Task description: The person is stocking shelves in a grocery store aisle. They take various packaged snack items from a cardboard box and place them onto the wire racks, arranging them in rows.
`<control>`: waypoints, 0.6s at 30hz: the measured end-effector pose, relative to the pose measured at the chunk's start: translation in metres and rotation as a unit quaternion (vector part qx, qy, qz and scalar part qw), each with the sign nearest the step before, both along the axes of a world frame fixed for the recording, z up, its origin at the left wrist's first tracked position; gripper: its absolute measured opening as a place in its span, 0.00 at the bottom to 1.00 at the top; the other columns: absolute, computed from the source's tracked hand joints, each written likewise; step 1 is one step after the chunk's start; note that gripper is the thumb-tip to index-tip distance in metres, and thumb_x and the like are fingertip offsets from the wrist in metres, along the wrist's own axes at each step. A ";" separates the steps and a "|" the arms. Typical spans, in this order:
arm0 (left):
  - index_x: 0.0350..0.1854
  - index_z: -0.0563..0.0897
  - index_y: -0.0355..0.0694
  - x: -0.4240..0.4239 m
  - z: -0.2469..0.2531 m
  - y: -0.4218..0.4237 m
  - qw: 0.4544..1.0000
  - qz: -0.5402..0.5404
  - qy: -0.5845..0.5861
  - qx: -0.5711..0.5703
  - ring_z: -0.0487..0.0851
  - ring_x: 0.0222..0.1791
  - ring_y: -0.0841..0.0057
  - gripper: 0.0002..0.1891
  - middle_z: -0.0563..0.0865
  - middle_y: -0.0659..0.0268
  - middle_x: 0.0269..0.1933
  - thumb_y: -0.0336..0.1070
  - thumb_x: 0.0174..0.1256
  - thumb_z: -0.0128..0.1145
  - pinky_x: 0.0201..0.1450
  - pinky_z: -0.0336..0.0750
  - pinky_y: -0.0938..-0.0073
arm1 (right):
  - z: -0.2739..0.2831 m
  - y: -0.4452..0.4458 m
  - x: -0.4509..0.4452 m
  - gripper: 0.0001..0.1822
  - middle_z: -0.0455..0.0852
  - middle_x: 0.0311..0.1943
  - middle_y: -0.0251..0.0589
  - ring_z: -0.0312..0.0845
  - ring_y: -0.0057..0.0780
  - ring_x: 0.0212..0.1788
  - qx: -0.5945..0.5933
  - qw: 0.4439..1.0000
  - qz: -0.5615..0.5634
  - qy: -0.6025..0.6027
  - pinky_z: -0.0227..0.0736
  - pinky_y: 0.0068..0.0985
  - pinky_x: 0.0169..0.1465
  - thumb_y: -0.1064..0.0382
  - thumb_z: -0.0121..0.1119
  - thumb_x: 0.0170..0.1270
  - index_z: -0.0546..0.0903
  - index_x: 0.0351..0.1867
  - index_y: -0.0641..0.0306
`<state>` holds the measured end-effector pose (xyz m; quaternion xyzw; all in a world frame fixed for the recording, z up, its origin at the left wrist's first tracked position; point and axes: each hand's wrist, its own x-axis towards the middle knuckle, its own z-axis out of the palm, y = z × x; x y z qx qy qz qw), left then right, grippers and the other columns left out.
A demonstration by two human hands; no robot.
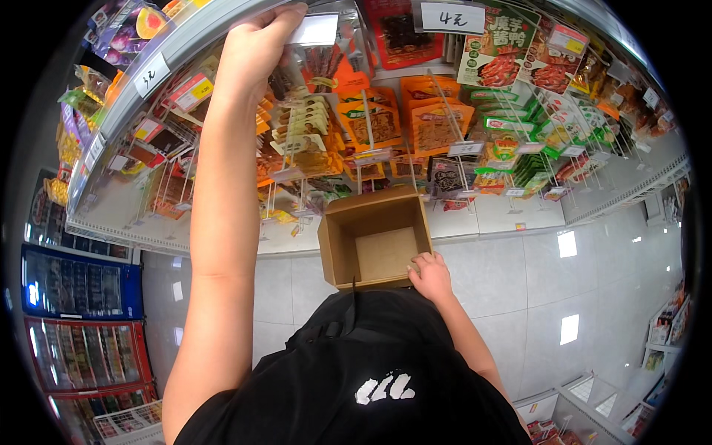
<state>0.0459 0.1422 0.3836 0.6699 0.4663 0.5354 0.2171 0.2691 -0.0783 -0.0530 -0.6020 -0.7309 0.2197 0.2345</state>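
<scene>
My left hand (pixel 264 41) is raised to the upper shelf rack, its fingers beside a blank white tag (pixel 315 29) in a clear holder; whether it grips the holder or a packet cannot be seen. Just below and to its right hangs a clear snack packet with an orange base (pixel 349 72). My right hand (pixel 433 273) holds the near right rim of an open cardboard box (pixel 386 253), whose visible inside shows bare cardboard. The box is in front of my body, below hanging orange snack packets (pixel 370 123). A large red packet (pixel 401 39) hangs at the top centre.
Metal display hooks with green snack packets (pixel 503 125) project from the rack at right. A curved shelf edge (pixel 119 103) with price tags runs along the upper left. A blue-framed glass-door cooler (pixel 82 282) stands at far left. Grey floor tiles (pixel 489 278) lie below the rack.
</scene>
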 end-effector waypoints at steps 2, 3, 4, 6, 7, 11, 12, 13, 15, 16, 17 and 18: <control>0.39 0.84 0.36 -0.001 -0.001 0.000 1.000 -0.008 0.004 0.005 0.70 0.19 0.86 0.07 0.79 0.75 0.25 0.34 0.72 0.58 0.21 0.63 0.79 | 0.001 0.001 0.000 0.16 0.86 0.48 0.43 0.75 0.56 0.60 0.000 1.000 0.000 0.003 0.74 0.45 0.62 0.53 0.62 0.64 0.87 0.46 0.60; 0.39 0.83 0.36 -0.002 -0.002 0.000 1.000 -0.006 0.005 0.007 0.69 0.18 0.86 0.07 0.78 0.75 0.25 0.34 0.72 0.57 0.21 0.63 0.79 | 0.002 0.001 0.000 0.16 0.86 0.48 0.43 0.75 0.56 0.60 -0.003 1.000 -0.001 0.004 0.74 0.44 0.62 0.53 0.62 0.64 0.87 0.46 0.60; 0.38 0.83 0.36 -0.002 -0.003 0.001 1.000 -0.005 0.006 0.009 0.69 0.18 0.86 0.07 0.78 0.75 0.24 0.35 0.73 0.57 0.20 0.62 0.79 | 0.002 0.001 0.000 0.16 0.86 0.48 0.43 0.75 0.56 0.60 -0.002 1.000 -0.004 0.004 0.74 0.44 0.62 0.53 0.62 0.64 0.87 0.45 0.60; 0.37 0.83 0.37 -0.002 -0.005 0.001 0.999 0.015 -0.014 0.030 0.68 0.17 0.86 0.08 0.78 0.75 0.24 0.35 0.74 0.57 0.20 0.62 0.80 | 0.003 0.001 -0.001 0.16 0.86 0.47 0.43 0.75 0.56 0.60 0.005 1.000 -0.002 0.003 0.74 0.44 0.62 0.53 0.62 0.64 0.87 0.45 0.60; 0.37 0.83 0.37 -0.002 -0.007 0.002 0.999 0.025 -0.024 0.040 0.68 0.17 0.87 0.08 0.78 0.75 0.23 0.36 0.74 0.57 0.19 0.61 0.80 | 0.003 0.001 0.000 0.16 0.86 0.47 0.43 0.75 0.56 0.60 0.007 1.000 -0.004 0.001 0.74 0.44 0.62 0.53 0.62 0.64 0.87 0.45 0.60; 0.38 0.83 0.37 -0.008 -0.010 0.004 0.999 0.024 -0.012 0.020 0.68 0.17 0.86 0.10 0.77 0.75 0.23 0.38 0.75 0.58 0.21 0.63 0.79 | 0.005 -0.002 0.000 0.15 0.86 0.48 0.43 0.75 0.55 0.59 0.003 1.000 -0.004 -0.001 0.74 0.43 0.62 0.54 0.63 0.64 0.87 0.45 0.61; 0.38 0.83 0.37 -0.010 -0.011 0.004 0.999 0.031 0.001 0.012 0.69 0.17 0.85 0.10 0.77 0.75 0.23 0.40 0.74 0.59 0.21 0.64 0.78 | 0.005 -0.003 0.000 0.15 0.86 0.49 0.42 0.75 0.54 0.59 0.000 1.000 -0.004 -0.005 0.73 0.42 0.62 0.54 0.63 0.64 0.87 0.45 0.61; 0.38 0.84 0.37 -0.012 -0.012 0.005 0.999 0.037 0.015 0.004 0.69 0.17 0.85 0.11 0.77 0.75 0.22 0.41 0.74 0.60 0.22 0.64 0.77 | 0.006 -0.003 -0.001 0.15 0.86 0.50 0.41 0.75 0.53 0.59 -0.004 1.000 -0.005 -0.009 0.73 0.41 0.62 0.55 0.64 0.64 0.87 0.46 0.61; 0.42 0.87 0.36 -0.014 -0.017 0.005 0.998 0.032 0.033 0.033 0.76 0.25 0.84 0.14 0.83 0.71 0.27 0.45 0.72 0.62 0.30 0.71 0.77 | 0.006 -0.002 -0.001 0.15 0.86 0.49 0.41 0.75 0.53 0.59 -0.003 1.000 -0.003 -0.008 0.73 0.41 0.62 0.55 0.64 0.64 0.87 0.46 0.61; 0.43 0.88 0.36 -0.015 -0.019 0.005 0.998 0.030 0.042 0.047 0.80 0.29 0.84 0.16 0.86 0.69 0.29 0.46 0.71 0.64 0.34 0.74 0.77 | 0.005 -0.002 0.000 0.15 0.86 0.49 0.42 0.75 0.52 0.58 -0.001 1.000 -0.004 -0.008 0.73 0.41 0.62 0.55 0.64 0.64 0.87 0.46 0.61; 0.44 0.88 0.36 -0.016 -0.022 0.004 0.998 0.012 0.032 0.048 0.79 0.29 0.85 0.16 0.85 0.70 0.29 0.46 0.71 0.64 0.33 0.74 0.78 | 0.005 -0.001 0.000 0.15 0.86 0.49 0.42 0.75 0.52 0.58 -0.001 1.000 0.000 -0.008 0.73 0.41 0.62 0.55 0.64 0.64 0.87 0.45 0.61; 0.45 0.88 0.37 -0.017 -0.023 0.004 0.998 -0.005 0.022 0.050 0.79 0.28 0.85 0.16 0.85 0.71 0.29 0.46 0.71 0.63 0.32 0.73 0.79 | 0.005 0.000 0.000 0.15 0.86 0.49 0.42 0.76 0.52 0.58 0.002 1.000 0.004 -0.008 0.73 0.41 0.62 0.55 0.63 0.64 0.87 0.45 0.62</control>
